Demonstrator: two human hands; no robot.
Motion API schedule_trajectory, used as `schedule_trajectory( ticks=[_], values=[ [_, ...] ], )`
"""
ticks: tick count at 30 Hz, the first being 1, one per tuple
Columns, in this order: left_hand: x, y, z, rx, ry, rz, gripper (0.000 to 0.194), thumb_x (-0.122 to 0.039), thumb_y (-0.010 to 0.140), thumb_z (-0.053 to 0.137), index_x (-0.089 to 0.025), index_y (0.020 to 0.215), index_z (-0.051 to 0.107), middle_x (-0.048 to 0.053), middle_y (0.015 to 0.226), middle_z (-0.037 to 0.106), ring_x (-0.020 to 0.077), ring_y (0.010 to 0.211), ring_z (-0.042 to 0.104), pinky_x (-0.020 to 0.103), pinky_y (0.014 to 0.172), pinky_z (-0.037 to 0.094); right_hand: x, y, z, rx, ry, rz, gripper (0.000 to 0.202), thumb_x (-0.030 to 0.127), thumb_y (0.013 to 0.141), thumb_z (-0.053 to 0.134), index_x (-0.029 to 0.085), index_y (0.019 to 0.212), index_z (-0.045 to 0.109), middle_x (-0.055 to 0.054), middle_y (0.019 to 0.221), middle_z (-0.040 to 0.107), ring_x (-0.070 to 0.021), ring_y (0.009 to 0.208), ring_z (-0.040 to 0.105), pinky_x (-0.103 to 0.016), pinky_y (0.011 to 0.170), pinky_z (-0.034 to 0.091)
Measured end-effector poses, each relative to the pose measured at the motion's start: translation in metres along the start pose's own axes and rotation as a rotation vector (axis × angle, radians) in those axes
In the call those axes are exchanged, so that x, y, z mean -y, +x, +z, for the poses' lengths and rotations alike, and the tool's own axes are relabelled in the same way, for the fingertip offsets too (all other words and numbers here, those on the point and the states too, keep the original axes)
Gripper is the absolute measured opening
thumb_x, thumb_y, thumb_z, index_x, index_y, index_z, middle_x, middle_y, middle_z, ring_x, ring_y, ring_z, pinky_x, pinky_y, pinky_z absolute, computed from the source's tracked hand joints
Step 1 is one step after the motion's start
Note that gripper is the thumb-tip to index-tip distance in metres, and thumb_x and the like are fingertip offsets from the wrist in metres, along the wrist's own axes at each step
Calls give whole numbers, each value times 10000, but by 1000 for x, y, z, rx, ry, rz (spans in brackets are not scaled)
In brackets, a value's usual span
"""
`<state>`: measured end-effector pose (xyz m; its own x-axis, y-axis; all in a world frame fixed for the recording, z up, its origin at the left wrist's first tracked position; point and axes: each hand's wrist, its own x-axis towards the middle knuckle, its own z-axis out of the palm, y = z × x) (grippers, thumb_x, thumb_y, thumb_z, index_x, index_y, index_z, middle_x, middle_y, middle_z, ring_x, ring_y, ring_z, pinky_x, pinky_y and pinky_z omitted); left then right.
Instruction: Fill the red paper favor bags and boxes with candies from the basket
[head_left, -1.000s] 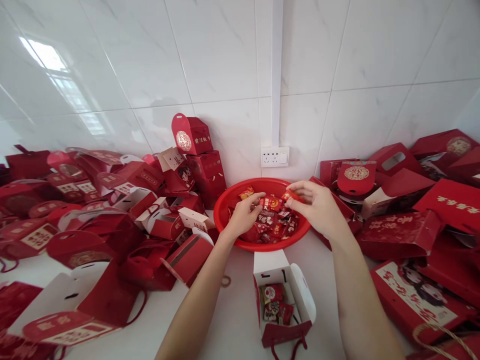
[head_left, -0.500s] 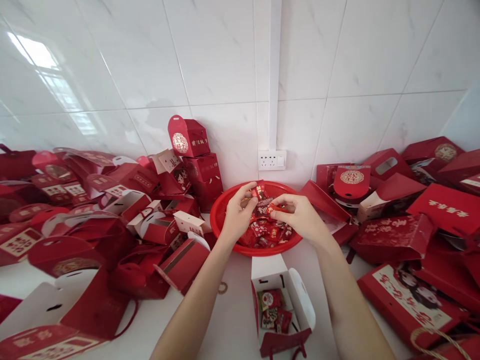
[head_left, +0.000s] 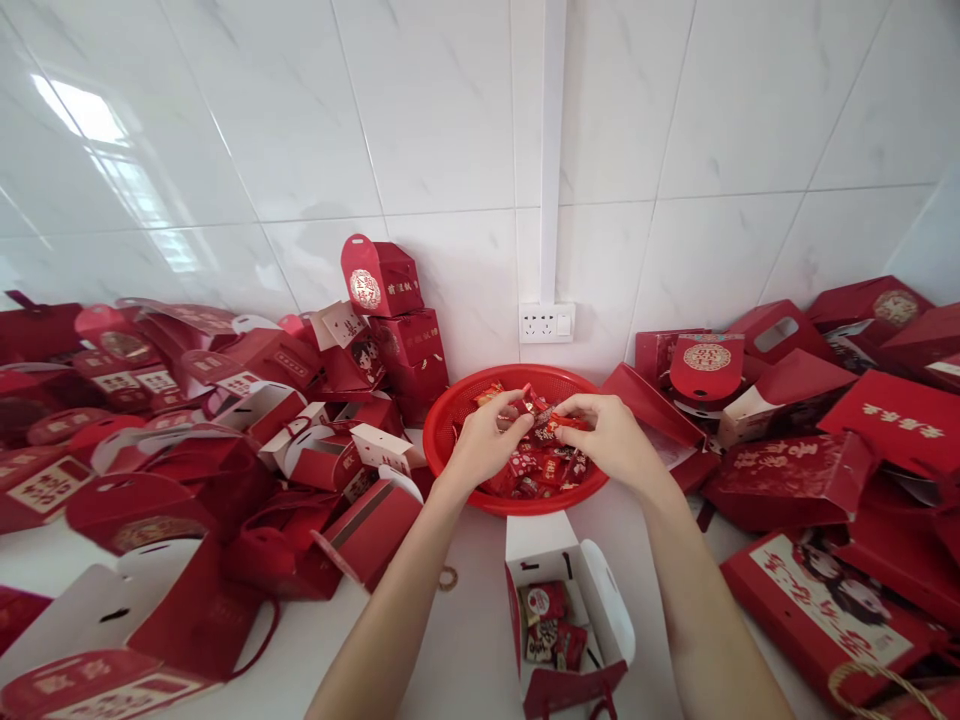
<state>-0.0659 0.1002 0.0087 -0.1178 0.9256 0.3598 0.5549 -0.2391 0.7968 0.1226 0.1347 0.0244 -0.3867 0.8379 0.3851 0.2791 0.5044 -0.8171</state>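
Observation:
Both hands are over a red plastic basket point(head_left: 442, 420) that holds many small wrapped candies point(head_left: 551, 468). My left hand point(head_left: 489, 435) pinches a red wrapped candy point(head_left: 531, 400) between thumb and fingers. On the other side, my right hand point(head_left: 604, 432) is closed on a red-orange wrapped candy point(head_left: 568, 422) at its fingertips. Between my forearms stands an open red gift box point(head_left: 574, 690) with a white inside; several wrapped candies point(head_left: 555, 630) lie in it. Its flaps are folded outward.
Red gift boxes point(head_left: 180, 470) are heaped on the left, with a stack of boxes point(head_left: 409, 340) by the wall. More red boxes point(head_left: 795, 480) crowd the right. A small ring point(head_left: 448, 578) lies on the white table. A socket point(head_left: 547, 323) is on the tiled wall.
My left hand has lowered slightly into the basket and now has a red candy at its fingertips. My right hand keeps its candy and has barely moved. The view has shifted a little.

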Motion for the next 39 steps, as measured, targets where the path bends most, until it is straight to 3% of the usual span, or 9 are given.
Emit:
schedule_trajectory(
  ticks=[5,9,12,19,25,32,39],
  values=[
    [-1,-1,3,78,-105,51,327,-280,838,676,-170,1139,741,119,1203,738,276,1073,696,409,975,539,4,-1,0,6,1,-5,108,212,722,655,208,809,719,-49,895,777,-240,886,718,-378,858,541],
    [-2,-3,4,235,-271,109,229,-287,845,671,-155,1009,763,102,1013,776,254,936,719,397,891,569,6,-2,-2,19,50,-26,113,261,731,657,206,810,716,-50,876,769,-246,874,710,-398,862,539],
    [-5,-3,2,258,-367,110,245,-256,798,725,-148,1015,759,92,1005,772,244,919,724,384,876,578,5,-2,-5,-11,118,-13,148,289,716,688,197,830,711,-65,897,766,-251,880,705,-409,861,546],
    [-7,0,0,143,-460,150,275,-248,797,715,-144,1047,759,104,1089,772,253,1020,715,387,957,553,5,-2,-15,-172,259,38,238,325,644,779,188,809,678,-70,897,735,-232,841,697,-408,846,567],
    [-6,2,0,16,-464,172,218,-227,763,714,-154,964,761,79,1002,777,236,974,718,367,925,558,12,-5,-15,-100,429,112,321,382,629,825,186,803,640,-44,826,721,-222,738,729,-392,774,591],
    [-7,0,-1,-106,-439,176,164,-219,758,719,-163,902,775,79,957,777,228,927,724,363,903,561,17,-7,-15,-40,431,106,376,442,634,851,184,812,643,-58,803,739,-242,748,742,-378,738,583],
    [-18,-6,-8,-238,-282,372,192,-127,794,642,-214,863,798,42,890,770,187,880,708,317,842,567,22,-10,-19,-24,422,66,360,435,639,855,186,826,676,-47,818,741,-196,710,701,-359,737,579]
  ],
)
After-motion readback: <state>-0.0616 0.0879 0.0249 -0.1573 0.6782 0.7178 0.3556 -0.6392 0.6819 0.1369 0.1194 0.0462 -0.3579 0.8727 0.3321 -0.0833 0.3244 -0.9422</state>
